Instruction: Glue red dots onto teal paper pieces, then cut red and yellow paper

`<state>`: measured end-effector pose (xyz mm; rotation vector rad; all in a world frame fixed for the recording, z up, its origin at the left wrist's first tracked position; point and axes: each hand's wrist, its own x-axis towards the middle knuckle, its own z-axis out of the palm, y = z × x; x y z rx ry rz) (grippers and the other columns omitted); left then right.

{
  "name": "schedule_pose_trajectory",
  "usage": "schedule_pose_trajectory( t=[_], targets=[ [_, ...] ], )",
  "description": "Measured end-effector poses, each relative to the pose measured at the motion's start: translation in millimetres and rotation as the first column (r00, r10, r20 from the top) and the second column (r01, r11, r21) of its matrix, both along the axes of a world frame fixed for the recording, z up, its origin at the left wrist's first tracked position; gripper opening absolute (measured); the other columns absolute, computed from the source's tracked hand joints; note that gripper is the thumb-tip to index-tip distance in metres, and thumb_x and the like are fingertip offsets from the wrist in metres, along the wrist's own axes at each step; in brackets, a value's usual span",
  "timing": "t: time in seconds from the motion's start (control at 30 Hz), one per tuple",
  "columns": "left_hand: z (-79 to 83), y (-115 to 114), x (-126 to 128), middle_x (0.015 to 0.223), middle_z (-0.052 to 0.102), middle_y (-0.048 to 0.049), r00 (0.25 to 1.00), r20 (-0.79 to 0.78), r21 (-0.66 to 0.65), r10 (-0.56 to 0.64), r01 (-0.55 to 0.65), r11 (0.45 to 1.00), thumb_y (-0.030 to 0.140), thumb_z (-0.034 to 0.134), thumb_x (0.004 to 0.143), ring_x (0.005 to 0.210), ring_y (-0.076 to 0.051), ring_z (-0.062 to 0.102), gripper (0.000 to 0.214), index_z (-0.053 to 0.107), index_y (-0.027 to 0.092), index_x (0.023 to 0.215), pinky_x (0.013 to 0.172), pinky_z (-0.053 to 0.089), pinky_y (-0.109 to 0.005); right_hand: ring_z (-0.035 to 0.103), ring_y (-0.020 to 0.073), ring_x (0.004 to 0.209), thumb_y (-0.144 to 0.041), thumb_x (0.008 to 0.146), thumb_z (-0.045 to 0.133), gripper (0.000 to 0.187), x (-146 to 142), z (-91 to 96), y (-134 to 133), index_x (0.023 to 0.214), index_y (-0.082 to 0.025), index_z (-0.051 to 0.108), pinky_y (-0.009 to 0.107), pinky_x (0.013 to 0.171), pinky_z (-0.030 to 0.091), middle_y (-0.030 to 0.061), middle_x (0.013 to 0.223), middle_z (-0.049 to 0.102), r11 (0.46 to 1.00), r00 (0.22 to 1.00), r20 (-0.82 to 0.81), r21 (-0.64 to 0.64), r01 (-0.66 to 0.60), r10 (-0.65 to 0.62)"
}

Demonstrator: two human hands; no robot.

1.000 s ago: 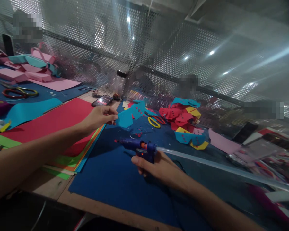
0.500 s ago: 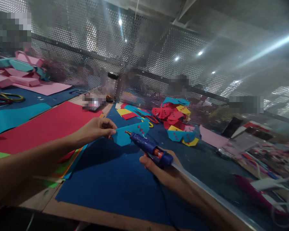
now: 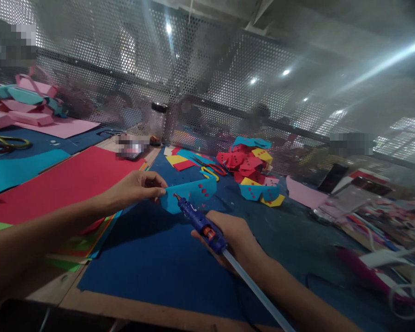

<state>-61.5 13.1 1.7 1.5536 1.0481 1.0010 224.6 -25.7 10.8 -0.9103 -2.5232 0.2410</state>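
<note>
Between thumb and fingers, my left hand (image 3: 143, 186) pinches the left end of a blue paper piece (image 3: 190, 191) that has small red patches toward its right side. My right hand (image 3: 233, 235) is wrapped round a blue hot glue gun (image 3: 198, 219). The gun's metal nozzle is at the left part of the blue paper; I cannot tell whether it touches. A long translucent glue stick (image 3: 256, 288) juts out of the gun's back end. Beneath both hands lies a dark blue sheet (image 3: 152, 263).
Red sheets (image 3: 62, 184) and other coloured sheets lie at left. Scissors (image 3: 210, 166) and a heap of red, yellow and blue cut paper (image 3: 244, 163) are beyond the hands. A lidded jar (image 3: 158, 122) stands by the perforated metal screen (image 3: 207, 87). A magenta tool (image 3: 363, 272) lies at right.
My right hand has moved the glue gun left and slightly down, so its nozzle sits closer to my left fingers. The glue gun has turned a little. My left hand keeps its pinch.
</note>
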Motion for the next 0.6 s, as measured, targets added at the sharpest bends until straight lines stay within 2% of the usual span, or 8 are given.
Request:
schedule_pose_trajectory(
  t=[0.1, 0.17, 0.33, 0.6],
  targets=[
    [0.1, 0, 0, 0.070, 0.067, -0.0009, 1.000, -0.008, 0.007, 0.001, -0.001, 1.000, 0.035, 0.077, 0.077, 0.066, -0.015, 0.064, 0.019, 0.071, 0.018, 0.084, 0.063, 0.049, -0.027, 0.059, 0.0166, 0.072, -0.020, 0.084, 0.061, 0.005, 2, 4.7, -2, 0.086, -0.022, 0.056, 0.026, 0.065, 0.037, 0.0017, 0.081, 0.065, 0.999, 0.999, 0.039, -0.015, -0.030, 0.030],
    [0.1, 0, 0, 0.070, 0.068, -0.0012, 1.000, -0.016, 0.006, -0.005, 0.005, 1.000, 0.035, 0.077, 0.078, 0.066, -0.015, 0.064, 0.020, 0.071, 0.018, 0.085, 0.063, 0.049, -0.027, 0.060, 0.0190, 0.076, -0.018, 0.082, 0.056, 0.007, 1, 9.3, -3, 0.088, -0.021, 0.056, 0.027, 0.067, 0.037, 0.0042, 0.085, 0.066, 0.998, 0.996, 0.076, -0.018, -0.055, 0.056],
    [0.8, 0, 0, 0.070, 0.067, -0.0010, 0.999, -0.029, 0.001, -0.023, 0.023, 1.000, 0.035, 0.076, 0.078, 0.067, -0.015, 0.063, 0.022, 0.070, 0.016, 0.086, 0.063, 0.049, -0.027, 0.054, 0.0189, 0.069, -0.019, 0.085, 0.049, 0.003, -2, 18.0, -6, 0.084, -0.021, 0.051, 0.029, 0.064, 0.036, 0.0052, 0.081, 0.064, 0.996, 0.991, 0.108, 0.040, -0.084, 0.080],
    [0.1, 0, 0, 0.072, 0.067, -0.0014, 0.999, -0.026, -0.008, -0.038, 0.038, 0.999, 0.037, 0.076, 0.077, 0.068, -0.014, 0.063, 0.024, 0.070, 0.016, 0.087, 0.064, 0.049, -0.027, 0.054, 0.0186, 0.069, -0.024, 0.091, 0.048, 0.008, -2, 14.9, -5, 0.085, -0.021, 0.051, 0.029, 0.064, 0.035, 0.0044, 0.080, 0.063, 0.995, 0.992, 0.109, 0.073, -0.072, 0.064]
  ],
)
